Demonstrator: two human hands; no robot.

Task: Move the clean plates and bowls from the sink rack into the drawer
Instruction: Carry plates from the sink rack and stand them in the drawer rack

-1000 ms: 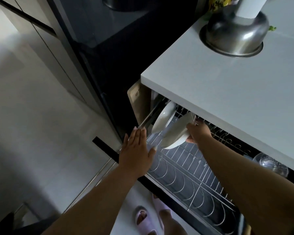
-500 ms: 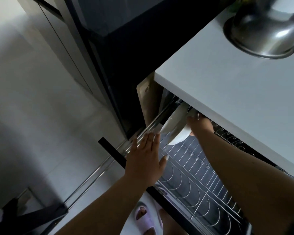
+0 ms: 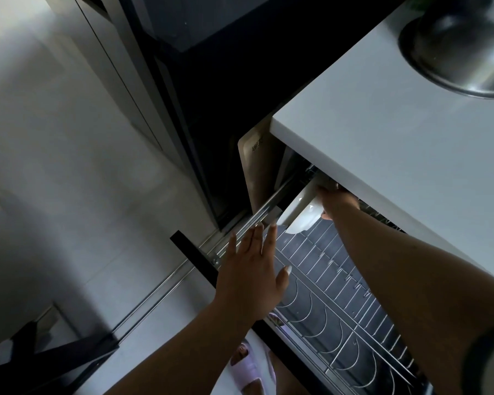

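The pull-out drawer [image 3: 334,283] with its wire dish rack stands open under the white counter. At its far left end two white plates stand on edge: one [image 3: 293,205] against the drawer's end and a second [image 3: 304,220] beside it. My right hand [image 3: 335,199] reaches deep under the counter edge and holds the second plate by its rim; its fingers are partly hidden. My left hand [image 3: 253,272] hovers flat over the drawer's front left corner, fingers straight, holding nothing.
White counter [image 3: 397,155] overhangs the drawer's back half. A steel bowl [image 3: 462,49] sits upside down at the counter's top right. Dark appliance front [image 3: 211,95] lies left of the drawer. My feet in lilac slippers [image 3: 248,369] stand on the pale floor below.
My right hand has pushed the plate further back and left into the rack beside the first plate, under the counter edge. My left hand has stayed open near the drawer corner.
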